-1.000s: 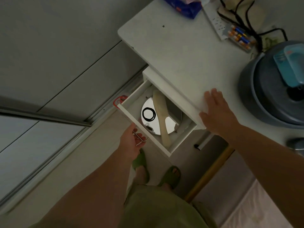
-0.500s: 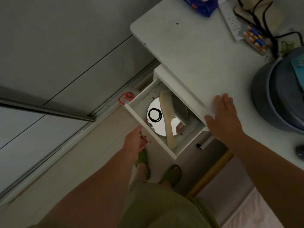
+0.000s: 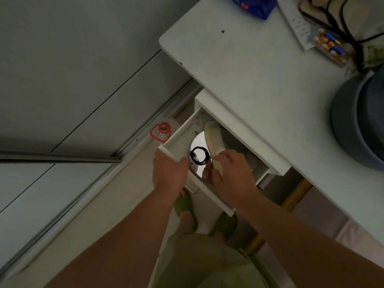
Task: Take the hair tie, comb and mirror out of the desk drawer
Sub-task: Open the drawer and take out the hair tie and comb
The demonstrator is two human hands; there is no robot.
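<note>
The white desk drawer [image 3: 178, 134] stands pulled out under the desk top. Inside lies a round mirror [image 3: 197, 142] with a black hair tie [image 3: 200, 155] resting on its glass. A cream comb [image 3: 214, 138] lies across the mirror, its wide end toward the back. My right hand [image 3: 230, 171] is inside the drawer with fingers closed around the comb's handle end. My left hand [image 3: 169, 171] grips the drawer's front left corner. The mirror's near edge is hidden behind my right hand.
The white desk top [image 3: 249, 65] carries a blue packet [image 3: 255, 5], a power strip [image 3: 297, 23], a pack of batteries [image 3: 330, 46], black cables and a grey-blue round appliance [image 3: 359, 119]. A red-rimmed container [image 3: 161, 132] sits on the floor left of the drawer. My feet in green sandals stand below.
My right hand left the desk's edge and reached into the drawer, closing on the comb. My left hand shifted from the metal handle to the drawer's front corner.
</note>
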